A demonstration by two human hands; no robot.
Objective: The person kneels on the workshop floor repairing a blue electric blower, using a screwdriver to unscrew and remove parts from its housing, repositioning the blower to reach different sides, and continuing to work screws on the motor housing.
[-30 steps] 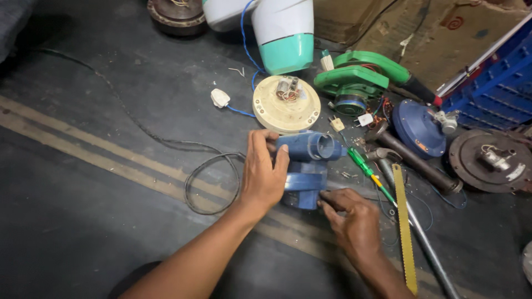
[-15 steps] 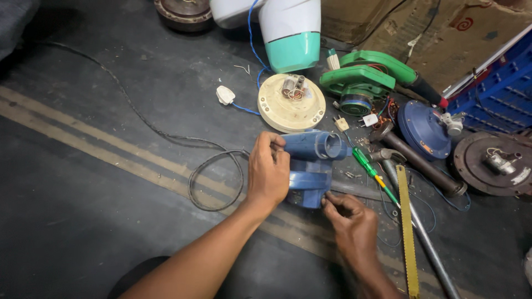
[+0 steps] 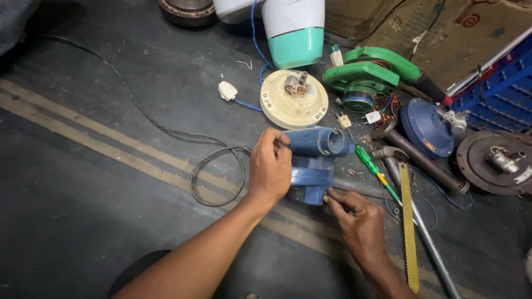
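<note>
On the floor just in front of you, your right hand (image 3: pixel 354 218) pinches at the lower edge of the blue blower housing (image 3: pixel 313 163), fingers closed on something too small to tell. Your left hand (image 3: pixel 270 166) grips the housing from nine o'clock. You seem to be working at its base; next calls for a steady hold. At twelve o'clock a cream round base (image 3: pixel 293 99) cups copper windings. At two o'clock, a blue crate (image 3: pixel 493 88); contents hidden.

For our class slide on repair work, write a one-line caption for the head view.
Left hand grips a blue plastic housing on the floor while the right hand touches its base.
</note>
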